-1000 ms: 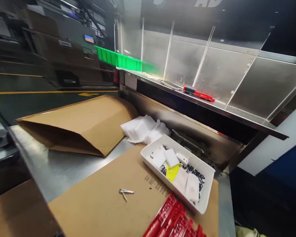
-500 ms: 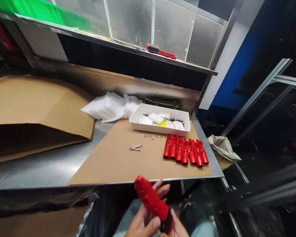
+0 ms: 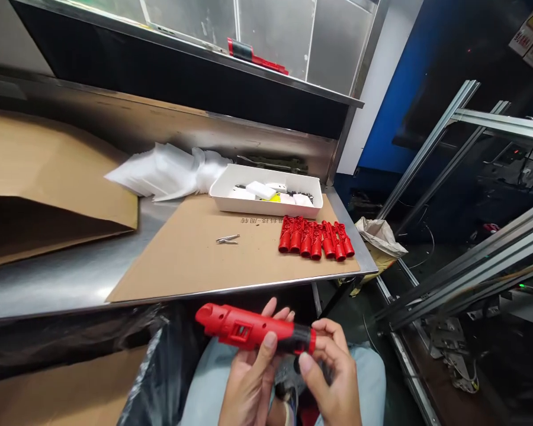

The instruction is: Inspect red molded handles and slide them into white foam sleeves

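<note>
A red plastic tool housing with a black rear section lies nearly level in front of the table edge, above my lap. My left hand grips its middle from below, thumb pressed on the near side and fingers behind. At the black end, my right hand pinches the housing with thumb and fingers; a small dark round part shows by the thumb. Several red plastic housings stand in a row on the cardboard sheet. Small metal pliers lie to their left.
Behind the row stands a white tray with white blocks and small dark parts. White foam sheets and a large cardboard box sit left. Another red-and-black housing rests on the ledge. A metal frame stands right.
The held housing has turned from steeply slanted to nearly level, its red tip swinging left. My right hand has come more into view at the black end. The camera view has shifted.
</note>
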Demonstrator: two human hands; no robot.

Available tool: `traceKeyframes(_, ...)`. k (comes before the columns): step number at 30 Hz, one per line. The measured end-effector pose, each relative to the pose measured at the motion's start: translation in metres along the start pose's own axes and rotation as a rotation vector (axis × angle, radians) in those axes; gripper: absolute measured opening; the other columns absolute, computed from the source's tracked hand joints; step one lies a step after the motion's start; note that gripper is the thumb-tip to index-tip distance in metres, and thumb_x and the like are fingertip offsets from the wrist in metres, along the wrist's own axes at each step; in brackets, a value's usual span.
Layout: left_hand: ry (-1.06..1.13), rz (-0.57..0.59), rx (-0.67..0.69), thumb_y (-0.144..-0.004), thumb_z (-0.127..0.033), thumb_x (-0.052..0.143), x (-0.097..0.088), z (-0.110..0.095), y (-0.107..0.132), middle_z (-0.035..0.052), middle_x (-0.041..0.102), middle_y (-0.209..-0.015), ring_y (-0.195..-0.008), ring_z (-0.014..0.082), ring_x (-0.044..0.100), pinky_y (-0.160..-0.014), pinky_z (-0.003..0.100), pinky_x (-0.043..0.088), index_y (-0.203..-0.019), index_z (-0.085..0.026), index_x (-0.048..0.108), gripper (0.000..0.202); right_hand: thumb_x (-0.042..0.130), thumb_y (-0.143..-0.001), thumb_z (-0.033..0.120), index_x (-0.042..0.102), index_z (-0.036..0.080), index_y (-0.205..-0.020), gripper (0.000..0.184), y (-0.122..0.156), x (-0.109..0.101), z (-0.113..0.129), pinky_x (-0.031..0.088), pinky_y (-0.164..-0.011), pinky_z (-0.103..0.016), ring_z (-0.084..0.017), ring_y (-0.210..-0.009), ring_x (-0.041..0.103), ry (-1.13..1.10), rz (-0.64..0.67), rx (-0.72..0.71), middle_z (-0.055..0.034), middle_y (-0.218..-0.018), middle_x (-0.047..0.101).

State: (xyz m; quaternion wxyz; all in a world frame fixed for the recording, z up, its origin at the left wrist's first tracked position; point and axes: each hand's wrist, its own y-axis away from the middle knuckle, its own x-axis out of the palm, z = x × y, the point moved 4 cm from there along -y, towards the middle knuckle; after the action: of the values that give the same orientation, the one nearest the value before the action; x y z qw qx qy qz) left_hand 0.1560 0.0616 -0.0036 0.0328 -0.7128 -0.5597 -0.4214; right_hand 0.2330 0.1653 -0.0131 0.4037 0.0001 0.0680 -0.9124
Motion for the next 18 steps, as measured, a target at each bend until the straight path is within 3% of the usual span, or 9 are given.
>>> traceKeyframes(5, -0.111, 0.05, -0.002, -0.058, -0.048, 0.087, 0.015, 0.006, -0.007, 0.0051, 0.073, -0.116, -0.124, 0.0299, 0.056, -0.107, 0.039, 0.044, -0.103, -0.029, 0.074, 0.05, 0.069, -0.077, 0.05, 0.075, 0.016, -0.078, 0.034, -0.017, -0.006, -0.001, 0.052, -0.077, -0.024, -0.021, -0.097, 0.062, -0.193, -0.043, 0.143, -0.0113, -0.118, 0.056)
traceKeyframes(10, -0.183, 0.059, -0.008, -0.06, -0.049, 0.086, 0.027, 0.015, -0.016, 0.0064, 0.074, -0.114, -0.124, 0.0318, 0.056, -0.112, 0.045, 0.037, -0.101, -0.028, 0.075, 0.047, 0.073, -0.072, 0.053, 0.077, 0.017, -0.085, 0.039, -0.028, -0.01, 0.002, 0.055, -0.079, -0.027, -0.025, -0.101, 0.061, -0.315, -0.073, 0.155, -0.0125, -0.114, 0.058)
traceKeyframes(14, -0.199, 0.058, -0.054, -0.06, -0.048, 0.086, 0.033, 0.024, -0.02, 0.0072, 0.075, -0.11, -0.121, 0.0319, 0.058, -0.11, 0.045, 0.039, -0.103, -0.027, 0.074, 0.049, 0.074, -0.071, 0.054, 0.077, 0.016, -0.085, 0.041, -0.034, -0.017, -0.003, 0.055, -0.077, -0.026, -0.025, -0.1, 0.061, -0.337, -0.084, 0.189, -0.0129, -0.114, 0.058)
traceKeyframes(18, -0.271, 0.045, -0.009, -0.061, -0.051, 0.085, 0.032, 0.022, -0.023, 0.0078, 0.075, -0.107, -0.12, 0.032, 0.059, -0.098, 0.034, 0.051, -0.103, -0.025, 0.074, 0.05, 0.074, -0.072, 0.052, 0.078, 0.019, -0.088, 0.037, -0.039, -0.021, -0.008, 0.054, -0.079, -0.026, -0.023, -0.098, 0.062, -0.3, -0.04, 0.179, -0.0104, -0.112, 0.057)
